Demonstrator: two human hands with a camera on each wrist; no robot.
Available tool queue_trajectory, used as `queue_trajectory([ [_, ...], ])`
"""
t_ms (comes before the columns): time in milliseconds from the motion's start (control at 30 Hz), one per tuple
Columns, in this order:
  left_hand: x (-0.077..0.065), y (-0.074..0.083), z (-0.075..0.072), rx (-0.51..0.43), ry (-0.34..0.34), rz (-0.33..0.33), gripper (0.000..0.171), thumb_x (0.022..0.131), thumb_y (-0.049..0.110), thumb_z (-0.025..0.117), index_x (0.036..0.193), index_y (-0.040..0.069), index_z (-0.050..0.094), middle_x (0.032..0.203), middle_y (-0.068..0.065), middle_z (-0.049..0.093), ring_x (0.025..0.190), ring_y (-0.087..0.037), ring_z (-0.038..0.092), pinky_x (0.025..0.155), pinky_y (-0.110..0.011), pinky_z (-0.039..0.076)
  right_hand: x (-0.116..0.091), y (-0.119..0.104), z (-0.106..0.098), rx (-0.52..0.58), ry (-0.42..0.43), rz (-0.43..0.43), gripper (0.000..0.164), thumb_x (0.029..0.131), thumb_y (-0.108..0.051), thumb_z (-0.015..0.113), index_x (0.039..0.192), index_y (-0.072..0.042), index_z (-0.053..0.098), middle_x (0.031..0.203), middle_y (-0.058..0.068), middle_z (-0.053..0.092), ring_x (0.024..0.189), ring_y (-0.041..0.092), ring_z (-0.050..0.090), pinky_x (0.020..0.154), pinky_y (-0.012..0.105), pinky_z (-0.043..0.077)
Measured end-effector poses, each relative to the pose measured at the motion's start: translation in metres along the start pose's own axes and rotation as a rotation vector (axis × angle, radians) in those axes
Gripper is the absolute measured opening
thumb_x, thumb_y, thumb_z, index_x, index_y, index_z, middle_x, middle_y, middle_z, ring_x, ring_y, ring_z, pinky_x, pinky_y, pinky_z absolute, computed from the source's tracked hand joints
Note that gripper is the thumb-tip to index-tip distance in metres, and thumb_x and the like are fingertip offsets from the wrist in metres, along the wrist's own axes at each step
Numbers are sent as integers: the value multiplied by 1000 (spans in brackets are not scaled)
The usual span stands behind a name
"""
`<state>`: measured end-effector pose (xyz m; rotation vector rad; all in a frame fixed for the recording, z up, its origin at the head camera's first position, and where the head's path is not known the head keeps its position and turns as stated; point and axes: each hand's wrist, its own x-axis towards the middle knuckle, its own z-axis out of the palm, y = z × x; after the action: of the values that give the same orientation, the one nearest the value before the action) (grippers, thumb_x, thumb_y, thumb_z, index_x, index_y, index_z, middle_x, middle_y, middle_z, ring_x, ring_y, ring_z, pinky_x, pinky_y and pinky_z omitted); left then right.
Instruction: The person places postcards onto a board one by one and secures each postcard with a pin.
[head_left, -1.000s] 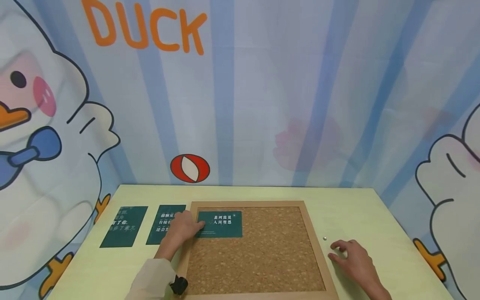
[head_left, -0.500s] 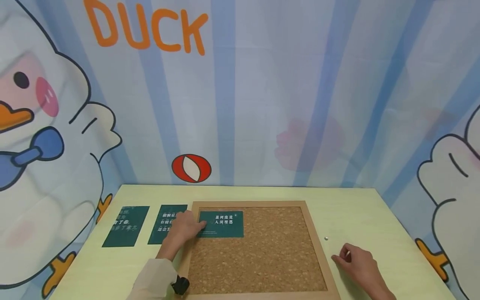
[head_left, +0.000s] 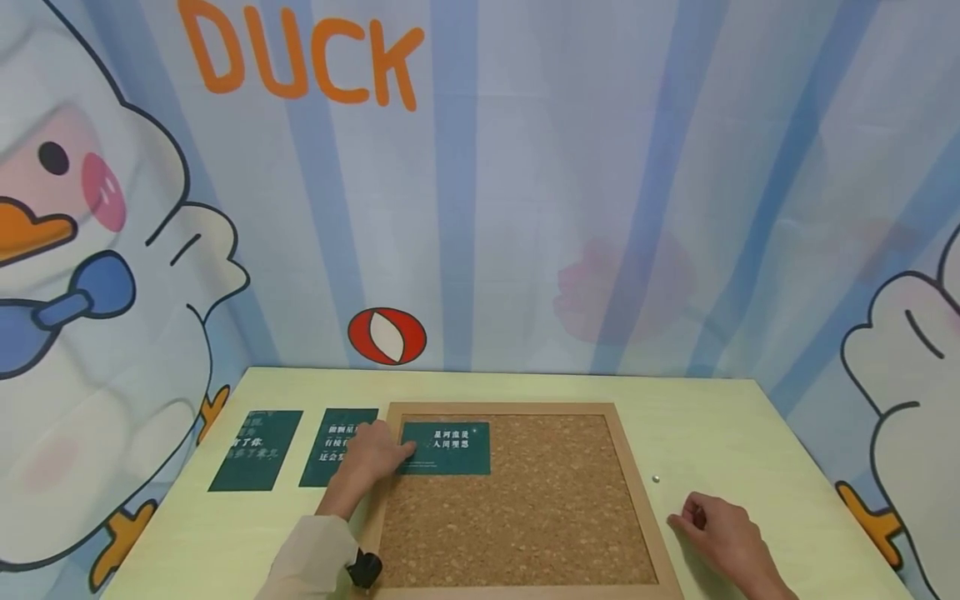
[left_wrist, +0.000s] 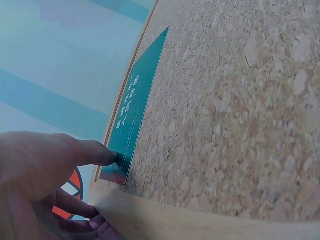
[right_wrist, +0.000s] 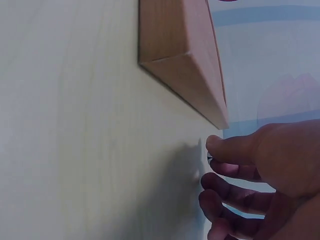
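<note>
A dark green card (head_left: 446, 448) with white writing lies in the upper left corner of a wood-framed corkboard (head_left: 517, 533). My left hand (head_left: 372, 454) grips the board's left side: in the left wrist view the thumb (left_wrist: 102, 152) presses on the card's end, and the fingers lie along the frame's outer face. To the right of the board, just above the table, my right hand (head_left: 723, 533) pinches a small silvery thumbtack (right_wrist: 209, 158) between thumb and forefinger; most of it is hidden. Another small silvery tack (head_left: 656, 479) lies on the table between hand and frame.
Two more green cards stand out on the table left of the board: one at the far left (head_left: 257, 454), one partly behind my left hand (head_left: 330, 442). A curtain (head_left: 517, 208) with ducks hangs behind the pale table (head_left: 720, 425).
My right thumb and forefinger have come together, and that hand has drawn slightly away from the tack on the table. My left hand holds the card in the same place.
</note>
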<state>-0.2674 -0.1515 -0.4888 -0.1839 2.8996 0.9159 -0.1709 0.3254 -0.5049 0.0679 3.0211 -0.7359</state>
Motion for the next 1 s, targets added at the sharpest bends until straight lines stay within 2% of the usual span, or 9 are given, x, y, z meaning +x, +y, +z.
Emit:
queue_trajectory([
  [200,-2,1,-2,-1,-1,4,49,97,28,74,118,-15,63,82,-15,54,70,-28,61,52,-33,47,2,-11,-4,7,-5,-2,27,97,-18,74,77,-13,56,67,-3,54,59,17,48,55,34,38],
  [400,-1,-1,-4,-9,6,5,48,96,28,74,116,-14,63,81,-14,54,68,-27,61,50,-33,47,8,-23,-8,23,9,-65,26,96,-16,74,78,-13,57,67,-4,57,59,16,50,54,32,39],
  [733,-2,0,-1,-12,1,10,50,96,28,74,119,-15,61,86,-16,51,74,-29,60,56,-36,47,16,-37,-10,39,0,-138,26,92,-13,77,77,-14,56,68,-4,54,57,16,47,53,30,36],
  [1000,1,0,0,-1,8,3,45,96,28,75,111,-13,65,77,-13,50,65,-25,58,50,-32,42,26,-53,-9,62,19,-178,24,91,-15,80,78,-14,60,70,-4,58,57,14,50,52,31,39],
])
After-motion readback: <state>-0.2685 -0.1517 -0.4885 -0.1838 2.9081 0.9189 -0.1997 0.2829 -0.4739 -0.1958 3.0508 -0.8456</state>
